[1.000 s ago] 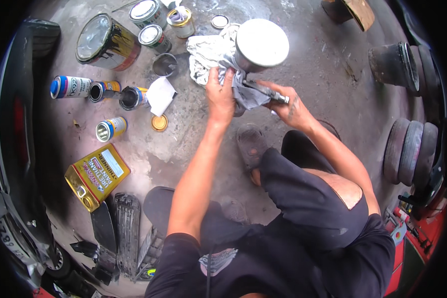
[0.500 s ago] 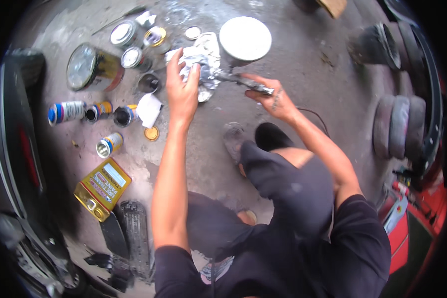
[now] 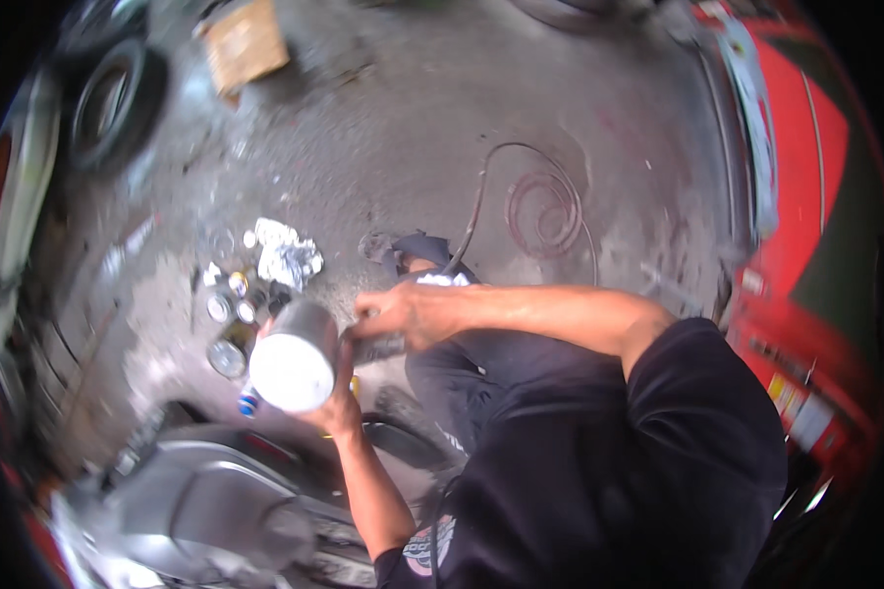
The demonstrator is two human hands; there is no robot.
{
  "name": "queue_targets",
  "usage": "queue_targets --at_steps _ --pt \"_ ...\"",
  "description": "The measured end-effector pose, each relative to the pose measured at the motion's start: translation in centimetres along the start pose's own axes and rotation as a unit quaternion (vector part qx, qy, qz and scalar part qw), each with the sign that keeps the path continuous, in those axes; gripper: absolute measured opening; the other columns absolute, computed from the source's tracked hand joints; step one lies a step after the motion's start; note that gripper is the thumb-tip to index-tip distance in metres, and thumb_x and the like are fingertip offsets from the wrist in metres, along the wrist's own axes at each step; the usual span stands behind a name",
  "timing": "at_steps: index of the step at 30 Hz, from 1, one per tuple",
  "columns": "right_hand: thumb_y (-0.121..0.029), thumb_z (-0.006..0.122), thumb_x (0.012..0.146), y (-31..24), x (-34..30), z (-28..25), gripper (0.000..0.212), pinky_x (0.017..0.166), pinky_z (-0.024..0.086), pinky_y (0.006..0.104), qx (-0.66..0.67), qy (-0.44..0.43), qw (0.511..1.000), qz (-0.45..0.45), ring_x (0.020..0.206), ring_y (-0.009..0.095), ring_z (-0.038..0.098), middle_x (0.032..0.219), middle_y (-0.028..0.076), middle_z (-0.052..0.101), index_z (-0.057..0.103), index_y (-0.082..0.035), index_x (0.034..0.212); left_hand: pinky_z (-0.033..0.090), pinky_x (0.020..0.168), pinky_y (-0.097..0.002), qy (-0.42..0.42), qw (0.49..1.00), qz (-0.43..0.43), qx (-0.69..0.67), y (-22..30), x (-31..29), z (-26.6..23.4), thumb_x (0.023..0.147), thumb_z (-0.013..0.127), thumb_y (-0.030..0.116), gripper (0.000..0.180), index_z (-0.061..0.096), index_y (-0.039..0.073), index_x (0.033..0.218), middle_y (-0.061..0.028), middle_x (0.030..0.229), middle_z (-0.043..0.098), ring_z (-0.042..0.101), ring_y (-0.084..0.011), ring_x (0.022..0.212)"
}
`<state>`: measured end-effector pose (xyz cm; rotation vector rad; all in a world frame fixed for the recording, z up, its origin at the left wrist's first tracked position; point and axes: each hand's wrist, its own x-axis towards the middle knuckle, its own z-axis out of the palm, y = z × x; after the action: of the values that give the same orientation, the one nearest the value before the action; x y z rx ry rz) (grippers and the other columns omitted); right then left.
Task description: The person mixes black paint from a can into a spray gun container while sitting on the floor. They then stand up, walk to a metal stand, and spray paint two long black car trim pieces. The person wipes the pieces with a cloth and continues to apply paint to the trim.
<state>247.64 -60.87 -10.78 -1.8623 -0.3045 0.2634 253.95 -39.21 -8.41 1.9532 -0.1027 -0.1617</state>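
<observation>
A spray gun with a grey metal cup and a round white lid is held in front of me, tilted so that the lid faces me. My left hand is closed around the cup from below, its fingers partly hidden behind it. Beside the cup, my right hand grips the gun, whose dark body shows blurred under the fingers. Crumpled silver foil lies on the floor beyond the cup. Several paint cans stand by it, some covered by the cup and my left hand.
A thin hose loops over the floor ahead. Dark grey motorcycle bodywork is close at lower left. Red panels stand at right. A cardboard piece and a tyre lie at far left.
My view has swung to the right. My left hand has left the foil and taken hold of the cup. The spray gun has come nearer, its lid now tilted toward me.
</observation>
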Motion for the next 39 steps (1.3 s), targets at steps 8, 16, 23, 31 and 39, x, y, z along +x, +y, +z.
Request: queue_targets --at_steps 8,16,23,31,39 --pt "-0.010 0.079 0.078 -11.2 -4.7 1.1 0.048 0.079 0.057 0.0474 0.062 0.128 0.989 -0.050 0.100 0.036 0.070 0.122 0.009 0.063 0.062 -0.011 0.123 0.050 0.108 -0.0483 -0.085 0.991 0.101 0.004 13.7 -2.3 -4.6 0.072 0.092 0.008 0.083 0.053 -0.007 0.144 -0.0201 0.136 0.064 0.064 -0.0335 0.121" --pt "-0.013 0.074 0.082 -16.8 -12.0 4.9 0.049 0.082 0.057 0.0450 0.007 0.289 0.957 -0.028 0.103 0.034 0.071 0.111 0.013 0.072 0.062 -0.011 0.129 0.053 0.101 -0.0518 -0.195 0.972 0.114 0.066 20.1 -6.7 -3.8 0.078 0.092 0.028 0.081 0.056 -0.011 0.140 -0.0247 0.129 0.068 0.067 -0.0374 0.115" --pt "-0.021 0.077 0.083 -22.1 -20.4 7.0 0.062 0.093 0.057 0.0465 -0.016 0.410 0.906 0.104 0.109 0.034 0.070 0.118 0.013 0.071 0.058 -0.012 0.142 0.050 0.108 -0.0492 -0.404 0.888 0.215 -0.054 24.8 -10.1 1.7 0.079 0.094 0.028 0.087 0.051 -0.010 0.145 -0.0225 0.136 0.063 0.063 -0.0340 0.123" --pt "-0.015 0.078 0.090 -24.0 -30.4 7.5 0.062 0.088 0.063 0.0436 -0.116 0.592 0.784 0.149 0.101 0.038 0.074 0.124 0.017 0.070 0.055 -0.006 0.146 0.041 0.116 -0.0500 -0.612 0.771 0.167 -0.054 25.4 -13.0 9.4 0.064 0.092 0.073 0.134 0.035 -0.008 0.154 -0.0230 0.148 0.051 0.053 -0.0328 0.135" --pt "-0.018 0.076 0.091 -26.9 -41.5 7.1 0.055 0.090 0.061 0.0483 -0.042 0.684 0.703 0.189 0.106 0.040 0.073 0.122 0.021 0.071 0.058 -0.005 0.141 0.055 0.082 -0.0336 -0.675 0.724 0.054 0.128 14.1 -16.0 17.5 0.107 0.064 0.043 0.062 0.053 -0.002 0.149 -0.0146 0.124 0.068 0.068 -0.0203 0.103"
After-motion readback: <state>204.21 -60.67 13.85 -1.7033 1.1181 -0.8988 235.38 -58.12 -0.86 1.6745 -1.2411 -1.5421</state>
